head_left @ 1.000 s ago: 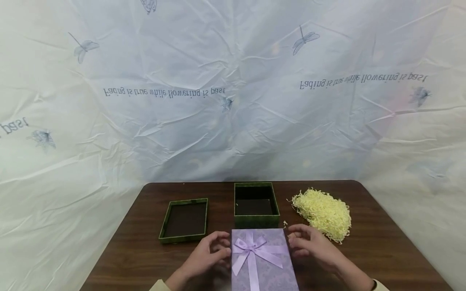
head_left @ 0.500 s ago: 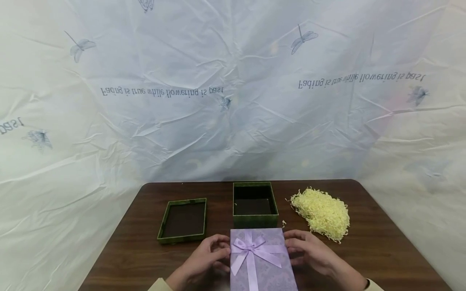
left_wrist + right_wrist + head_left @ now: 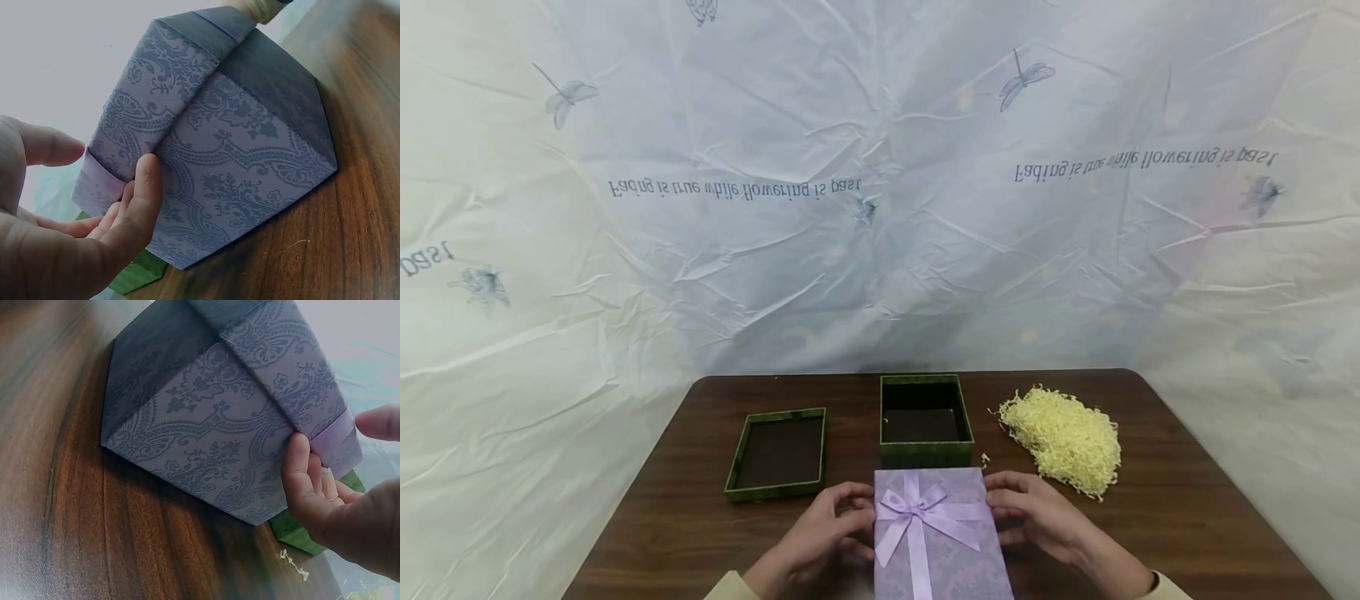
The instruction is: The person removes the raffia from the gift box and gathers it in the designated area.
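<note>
Two bare hands now flank the upright lilac paper-covered box (image 3: 231,137), which stands on the dark brown wood-grain table (image 3: 655,542) at the near edge of the head view. A second ago the right hand (image 3: 1048,517) was slightly apart from the box's side; now its fingertips meet it, making the hold two-sided, with support that looks evenly shared. Both wrist views place the fingers low on the overlapping patterned lilac lid (image 3: 951,567), right at its lower rim, with each thumb up by the top edge: a narrow pinch on the lid at either side, matched by the left hand (image 3: 820,533). Since half a second ago the lid's far edge sits a touch higher in the head view, perhaps a slight lift, though whether the lid has parted from the box cannot be told. The shiny lilac satin bow (image 3: 916,510) lies tied on top, clear of the fingers. Just beyond, the open dark green square box (image 3: 925,454) has not shifted noticeably; the shallow green square tray (image 3: 775,493) lies well apart to its left, and the heap of pale yellow shredded paper (image 3: 1063,442) to its right, with one small loose scrap (image 3: 986,460) between heap and box.
</note>
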`<action>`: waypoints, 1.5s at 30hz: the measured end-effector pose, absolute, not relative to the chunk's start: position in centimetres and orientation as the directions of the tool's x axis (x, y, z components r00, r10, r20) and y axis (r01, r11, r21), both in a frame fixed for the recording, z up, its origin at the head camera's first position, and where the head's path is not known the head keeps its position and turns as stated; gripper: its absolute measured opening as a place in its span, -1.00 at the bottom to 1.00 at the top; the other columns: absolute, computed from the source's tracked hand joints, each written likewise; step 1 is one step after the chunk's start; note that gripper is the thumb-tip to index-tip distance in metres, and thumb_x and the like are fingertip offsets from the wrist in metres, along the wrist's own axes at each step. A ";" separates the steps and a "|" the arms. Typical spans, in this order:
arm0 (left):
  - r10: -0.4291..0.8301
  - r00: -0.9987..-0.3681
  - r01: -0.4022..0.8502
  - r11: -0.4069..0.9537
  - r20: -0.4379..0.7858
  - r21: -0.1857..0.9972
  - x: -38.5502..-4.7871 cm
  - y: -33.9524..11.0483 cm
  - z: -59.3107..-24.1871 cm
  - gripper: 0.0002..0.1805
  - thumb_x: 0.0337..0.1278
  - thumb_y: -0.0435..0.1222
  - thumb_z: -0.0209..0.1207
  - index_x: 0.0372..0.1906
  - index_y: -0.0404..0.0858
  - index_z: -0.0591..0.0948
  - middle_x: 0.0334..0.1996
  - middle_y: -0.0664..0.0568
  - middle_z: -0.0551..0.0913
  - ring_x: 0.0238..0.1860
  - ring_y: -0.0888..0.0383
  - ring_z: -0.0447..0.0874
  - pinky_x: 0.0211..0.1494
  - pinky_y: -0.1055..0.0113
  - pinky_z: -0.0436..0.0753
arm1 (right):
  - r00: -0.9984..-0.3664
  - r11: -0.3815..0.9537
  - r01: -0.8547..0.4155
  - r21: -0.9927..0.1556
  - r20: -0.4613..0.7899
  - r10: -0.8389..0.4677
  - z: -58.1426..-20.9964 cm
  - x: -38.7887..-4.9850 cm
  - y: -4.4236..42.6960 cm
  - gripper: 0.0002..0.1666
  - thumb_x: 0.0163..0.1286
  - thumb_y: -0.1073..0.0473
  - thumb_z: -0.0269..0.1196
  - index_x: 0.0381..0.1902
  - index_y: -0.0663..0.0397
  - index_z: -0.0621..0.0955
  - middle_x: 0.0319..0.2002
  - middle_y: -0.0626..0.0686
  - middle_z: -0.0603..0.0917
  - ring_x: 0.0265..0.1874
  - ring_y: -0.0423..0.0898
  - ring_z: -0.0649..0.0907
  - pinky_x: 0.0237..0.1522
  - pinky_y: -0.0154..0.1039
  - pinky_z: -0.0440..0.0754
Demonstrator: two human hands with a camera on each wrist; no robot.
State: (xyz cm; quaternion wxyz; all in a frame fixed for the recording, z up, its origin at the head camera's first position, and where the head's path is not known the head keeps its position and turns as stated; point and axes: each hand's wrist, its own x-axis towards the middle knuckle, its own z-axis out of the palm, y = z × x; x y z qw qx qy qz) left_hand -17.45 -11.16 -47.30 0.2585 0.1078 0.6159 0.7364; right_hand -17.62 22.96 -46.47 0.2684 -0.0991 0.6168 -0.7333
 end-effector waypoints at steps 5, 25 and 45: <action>0.513 -0.843 -0.250 -0.110 -0.160 0.962 -17.4 -11.2 -47.1 -0.44 0.24 -0.34 0.18 0.22 -0.58 0.32 -0.14 -0.11 0.46 -0.23 0.12 0.58 -0.26 0.18 0.75 | -0.835 -0.097 0.277 -0.956 -0.189 -0.517 -46.5 -17.6 22.9 -0.52 0.49 0.21 0.04 0.24 0.41 0.32 -0.06 0.04 0.64 -0.07 -0.03 0.64 -0.07 0.07 0.66; 0.506 -0.851 -0.228 -0.119 -0.139 0.966 -17.4 -11.2 -46.5 -0.46 0.24 -0.36 0.18 0.21 -0.57 0.33 -0.16 -0.10 0.47 -0.23 0.13 0.57 -0.26 0.13 0.75 | -0.840 -0.095 0.281 -0.955 -0.196 -0.506 -45.7 -17.5 22.8 -0.49 0.48 0.19 0.06 0.25 0.42 0.31 -0.08 0.02 0.64 -0.08 -0.05 0.63 -0.07 0.06 0.65; 0.513 -0.849 -0.209 -0.104 -0.128 0.972 -17.8 -11.1 -46.0 -0.46 0.24 -0.34 0.19 0.21 -0.57 0.33 -0.14 -0.10 0.48 -0.21 0.12 0.57 -0.28 0.15 0.74 | -0.839 -0.107 0.270 -0.957 -0.180 -0.514 -45.5 -17.3 23.0 -0.56 0.49 0.22 0.04 0.21 0.38 0.34 -0.10 0.01 0.65 -0.10 -0.05 0.65 -0.07 0.04 0.65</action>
